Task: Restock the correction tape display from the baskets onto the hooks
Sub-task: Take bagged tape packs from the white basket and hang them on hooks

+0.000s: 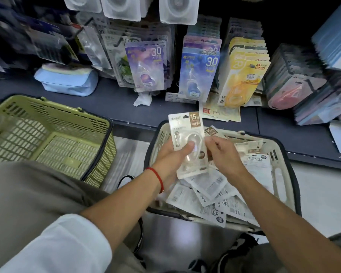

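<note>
**Restocking is only partly done**

The white basket (280, 154) at the person's 1 o'clock is still lying full of correction tape packs (211, 190), while the green basket (98, 123) at 10 o'clock is showing only its bare bottom (I judge one basket is finished, one is left). Hooks at 12 o'clock are already carrying rows of purple, blue and yellow packs (242, 83).

The left hand (173, 156) is gripping a small stack of 15M packs (187, 134) over the white basket, thumb pressing on the clear blister. The right hand (222, 150) is pinching another pack (211, 131) just beside the stack, fingers curled.
</note>
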`<state>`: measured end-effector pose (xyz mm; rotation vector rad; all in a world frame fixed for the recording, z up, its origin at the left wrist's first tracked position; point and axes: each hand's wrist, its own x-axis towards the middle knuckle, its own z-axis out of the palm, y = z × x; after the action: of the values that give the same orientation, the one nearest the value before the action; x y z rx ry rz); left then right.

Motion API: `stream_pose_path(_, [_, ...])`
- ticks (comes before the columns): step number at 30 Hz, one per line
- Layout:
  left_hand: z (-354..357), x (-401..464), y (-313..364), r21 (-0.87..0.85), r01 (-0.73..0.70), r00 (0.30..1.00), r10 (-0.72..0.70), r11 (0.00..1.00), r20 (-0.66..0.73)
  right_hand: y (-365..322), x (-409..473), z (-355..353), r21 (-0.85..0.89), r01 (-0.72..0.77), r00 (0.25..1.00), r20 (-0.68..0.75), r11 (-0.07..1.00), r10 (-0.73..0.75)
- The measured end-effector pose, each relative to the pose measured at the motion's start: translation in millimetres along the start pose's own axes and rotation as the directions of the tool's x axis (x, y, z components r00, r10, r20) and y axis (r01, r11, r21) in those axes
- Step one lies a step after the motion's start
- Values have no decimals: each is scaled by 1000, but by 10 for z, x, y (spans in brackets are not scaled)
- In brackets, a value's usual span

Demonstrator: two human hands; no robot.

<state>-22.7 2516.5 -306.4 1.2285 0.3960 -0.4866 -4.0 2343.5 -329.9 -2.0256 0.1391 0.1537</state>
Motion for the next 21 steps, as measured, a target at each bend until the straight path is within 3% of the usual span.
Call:
stream_pose_path(2, [-119, 38, -5, -2, 5, 996, -5, 1000, -87, 216, 52, -19, -322, -31, 999, 22, 946, 41])
stream_pose_path(4, [-245, 66, 0, -2, 5, 986, -5, 1000, -168, 403, 56, -76, -675, 3, 973, 172, 738, 154])
stream_pose_path(7, [-359, 104, 23, -39, 20, 968, -29, 999, -248, 537, 59, -97, -724, -1, 949, 216, 690, 228])
stream_pose_path(10, [-361, 115, 60, -60, 33, 963, -48, 998, -263, 549, 91, -149, -743, 80, 982, 172, 664, 74])
stream_pose_path(12, [-340, 119, 73, -82, 28, 962, -49, 996, -269, 482, 113, -259, -680, 74, 997, 32, 729, -71])
stream_pose_path(14, [-316, 118, 74, -86, 17, 963, -40, 996, -267, 359, 158, -382, -540, 70, 962, -187, 839, -201])
stream_pose_path(16, [-277, 109, 71, -77, 13, 971, -31, 997, -238, 191, 209, -449, -308, 55, 923, -347, 950, -166])
stream_pose_path(17, [-252, 100, 70, -65, 14, 976, -28, 998, -217, 114, 244, -468, -153, 19, 929, -362, 988, -74])
stream_pose_path(19, [-197, 70, 75, -44, 8, 985, -16, 999, -170, -8, 271, -480, 111, -100, 961, -249, 989, 124])
stream_pose_path(21, [-155, 41, 84, -47, -21, 995, 16, 999, -101, -85, 232, -452, 231, -170, 971, -124, 958, 202])
